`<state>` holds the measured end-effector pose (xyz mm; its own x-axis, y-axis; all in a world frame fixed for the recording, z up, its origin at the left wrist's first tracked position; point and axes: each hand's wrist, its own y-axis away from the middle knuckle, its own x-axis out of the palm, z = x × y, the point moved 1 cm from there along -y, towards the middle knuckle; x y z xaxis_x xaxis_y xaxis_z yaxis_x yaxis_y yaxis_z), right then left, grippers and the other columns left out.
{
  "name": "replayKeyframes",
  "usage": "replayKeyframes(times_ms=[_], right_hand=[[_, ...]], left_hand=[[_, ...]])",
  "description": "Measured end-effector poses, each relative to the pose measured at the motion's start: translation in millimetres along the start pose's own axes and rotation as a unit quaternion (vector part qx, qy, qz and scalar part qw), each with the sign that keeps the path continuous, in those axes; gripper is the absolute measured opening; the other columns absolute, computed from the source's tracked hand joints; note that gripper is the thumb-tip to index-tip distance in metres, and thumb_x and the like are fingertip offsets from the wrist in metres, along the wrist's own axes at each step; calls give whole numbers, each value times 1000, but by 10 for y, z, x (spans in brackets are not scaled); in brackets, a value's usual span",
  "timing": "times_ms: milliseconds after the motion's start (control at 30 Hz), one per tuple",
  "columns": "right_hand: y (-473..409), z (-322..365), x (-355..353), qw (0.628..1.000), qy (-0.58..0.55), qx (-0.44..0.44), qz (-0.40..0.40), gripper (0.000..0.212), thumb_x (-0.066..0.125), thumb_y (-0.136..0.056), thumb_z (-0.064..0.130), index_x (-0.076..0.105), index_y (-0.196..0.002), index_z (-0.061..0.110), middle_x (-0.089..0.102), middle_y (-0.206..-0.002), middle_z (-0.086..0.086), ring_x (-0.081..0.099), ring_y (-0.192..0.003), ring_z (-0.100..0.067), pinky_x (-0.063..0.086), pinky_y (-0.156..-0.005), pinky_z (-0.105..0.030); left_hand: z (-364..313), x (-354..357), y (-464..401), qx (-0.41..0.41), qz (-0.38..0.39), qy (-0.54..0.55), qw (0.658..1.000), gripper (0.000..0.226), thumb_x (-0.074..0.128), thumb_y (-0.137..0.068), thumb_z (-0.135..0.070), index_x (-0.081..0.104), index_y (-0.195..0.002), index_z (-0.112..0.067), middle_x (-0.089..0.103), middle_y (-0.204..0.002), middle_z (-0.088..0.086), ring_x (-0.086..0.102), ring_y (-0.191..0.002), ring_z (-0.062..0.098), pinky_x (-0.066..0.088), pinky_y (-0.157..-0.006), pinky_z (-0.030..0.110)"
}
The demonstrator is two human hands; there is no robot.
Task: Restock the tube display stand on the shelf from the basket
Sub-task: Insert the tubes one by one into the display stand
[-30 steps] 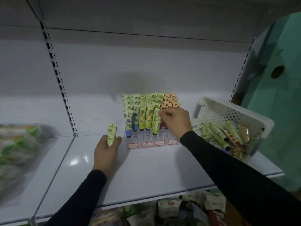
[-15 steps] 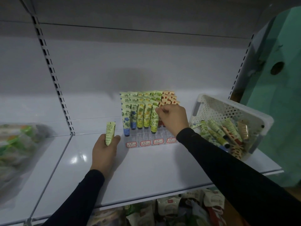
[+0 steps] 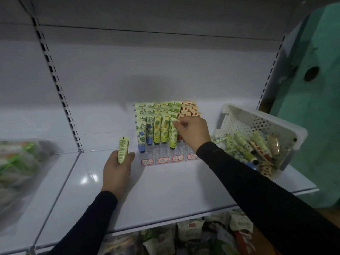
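Head view: tube display stand [image 3: 165, 155] sits on the white shelf [image 3: 165, 190], mid-back, rows of tubes upright in it. Right hand [image 3: 193, 133] pinches the top of a green tube [image 3: 173, 133] in the front row. Left hand [image 3: 117, 168] grips a pale yellow-green tube [image 3: 122, 150] upright, just left of the stand. White perforated basket [image 3: 257, 122], tilted, lies at the shelf's right end with loose tubes inside.

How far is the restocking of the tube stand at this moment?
Mostly done: the display stand holds several filled rows. In hand: the right hand pinches a green tube at the front row, and the left hand holds a spare tube upright. Left: many tubes lie in the basket.
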<state>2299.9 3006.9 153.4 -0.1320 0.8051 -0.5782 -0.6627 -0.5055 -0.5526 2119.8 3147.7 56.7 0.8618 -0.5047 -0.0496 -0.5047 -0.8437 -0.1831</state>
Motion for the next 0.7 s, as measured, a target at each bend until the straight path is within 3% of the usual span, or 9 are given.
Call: replayKeyframes(times_ms=[267, 367, 500, 600, 700], right_hand=[[25, 8, -17, 1000, -9, 5, 5, 39, 63, -91, 30, 62, -66, 0, 60, -61, -15, 55, -61, -29, 48, -66, -34], [46, 0, -29, 999, -27, 17, 9, 42, 62, -92, 32, 61, -64, 0, 55, -57, -12, 45, -55, -20, 42, -60, -29], [85, 28, -93, 997, -72, 39, 7, 31, 63, -91, 37, 76, -84, 10, 71, -75, 1, 63, -71, -11, 47, -68, -17], [108, 70, -161, 998, -59, 31, -4, 34, 58, -94, 38, 76, -84, 11, 71, -77, 4, 63, -75, -10, 48, -74, -22], [135, 68, -204, 999, -23, 21, -30, 44, 51, -97, 40, 69, -72, 9, 66, -65, 3, 59, -66, -13, 46, -67, -27]], left_hand=[[22, 3, -6, 3, 0, -8, 1000, 25, 62, -91, -26, 47, -77, -12, 46, -66, 9, 40, -59, 21, 36, -57, 36], [12, 8, 2, 10, 6, -10, 1000, 24, 63, -89, -28, 48, -79, -12, 47, -68, 9, 41, -59, 21, 36, -56, 35], [12, 22, 10, 9, 4, 4, 1000, 15, 64, -90, -22, 52, -87, -15, 52, -71, 9, 43, -61, 21, 37, -56, 33], [35, 22, -5, 6, 0, 11, 1000, 14, 65, -90, -20, 51, -88, -22, 54, -73, 8, 44, -62, 21, 37, -57, 32], [42, 4, -18, 9, -9, 5, 1000, 17, 66, -87, -25, 50, -88, -31, 58, -76, 7, 47, -64, 20, 38, -58, 33]])
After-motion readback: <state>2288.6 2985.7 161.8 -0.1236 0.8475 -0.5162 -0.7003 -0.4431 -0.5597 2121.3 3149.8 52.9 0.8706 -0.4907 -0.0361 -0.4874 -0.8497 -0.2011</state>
